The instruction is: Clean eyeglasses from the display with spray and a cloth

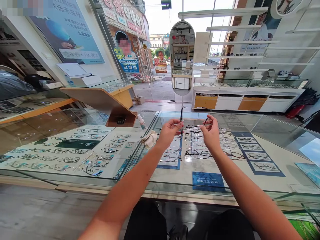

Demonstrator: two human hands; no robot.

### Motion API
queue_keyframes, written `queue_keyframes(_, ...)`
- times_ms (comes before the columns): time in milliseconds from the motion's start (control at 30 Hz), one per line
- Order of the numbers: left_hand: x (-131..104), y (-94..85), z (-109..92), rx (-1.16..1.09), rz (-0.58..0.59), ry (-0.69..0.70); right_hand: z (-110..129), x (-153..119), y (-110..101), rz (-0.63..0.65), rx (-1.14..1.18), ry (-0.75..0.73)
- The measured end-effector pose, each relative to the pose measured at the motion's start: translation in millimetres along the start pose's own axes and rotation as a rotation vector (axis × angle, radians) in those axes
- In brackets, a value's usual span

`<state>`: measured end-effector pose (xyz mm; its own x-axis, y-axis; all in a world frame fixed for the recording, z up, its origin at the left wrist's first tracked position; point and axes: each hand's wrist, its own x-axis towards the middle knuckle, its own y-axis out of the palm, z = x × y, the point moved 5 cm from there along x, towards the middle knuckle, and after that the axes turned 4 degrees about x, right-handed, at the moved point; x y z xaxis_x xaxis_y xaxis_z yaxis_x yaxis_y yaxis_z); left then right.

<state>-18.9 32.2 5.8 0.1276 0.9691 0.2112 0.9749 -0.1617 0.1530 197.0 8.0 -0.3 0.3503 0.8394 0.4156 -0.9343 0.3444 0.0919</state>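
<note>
Over the glass display counter (pixel 172 189), both of my hands are raised in front of me. My left hand (pixel 168 132) is closed in a pinch on a dark, thin arm of a pair of eyeglasses (pixel 181 116), which stands upright. A short way to the right, my right hand (pixel 211 133) pinches the dark piece on the other side of the glasses. The lens part between the hands is hard to tell from the frames below. A crumpled beige cloth (pixel 149 139) lies on the counter beside my left forearm, near a small white spray bottle (pixel 141 122).
Under the glass are rows of eyeglass frames (pixel 203 154), a blue card (pixel 207 181) and dark display strips. A tilted wooden-backed stand (pixel 100 100) rests at the left. Beyond the counter hangs an oval mirror (pixel 182 56); shelves and a white cabinet (pixel 228 101) stand further back.
</note>
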Motion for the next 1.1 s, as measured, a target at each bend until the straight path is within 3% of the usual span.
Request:
queue_keyframes(300, 6.0, -13.9, -11.4, -0.131, -0.122, 0.099, -9.8, -0.1, -4.1, -0.014, -0.177, 0.075)
queue_keyframes(367, 5.8, -13.2, -10.8, -0.111, -0.122, 0.102, 1.0, -3.6, -5.1, -0.049, -0.266, -0.04)
queue_keyframes(467, 2.2, -6.0, -8.6, -0.048, -0.074, 0.081, 27.7, -15.6, 0.4, -0.051, -0.401, -0.373)
queue_keyframes(567, -4.8, 5.6, -5.7, 0.021, 0.004, 0.059, 36.8, -28.2, 18.4, 0.188, -0.427, -0.479)
queue_keyframes(700, -12.8, 15.6, -3.2, 0.066, 0.083, 0.036, 29.3, -36.8, 33.7, 0.409, -0.327, -0.406)
queue_keyframes(900, -15.3, 19.2, 0.5, -0.038, 0.189, -0.062, 16.1, -33.2, 32.7, 0.451, -0.153, -0.238)
queue_keyframes(1033, -9.3, 13.5, -8.0, 0.179, 0.195, 0.122, 12.8, -29.0, 27.4, 0.387, -0.182, -0.218)
queue_keyframes(1100, -1.3, -3.6, -16.8, 0.383, 0.041, 0.273, 11.2, -25.0, 22.1, 0.326, -0.2, -0.193)
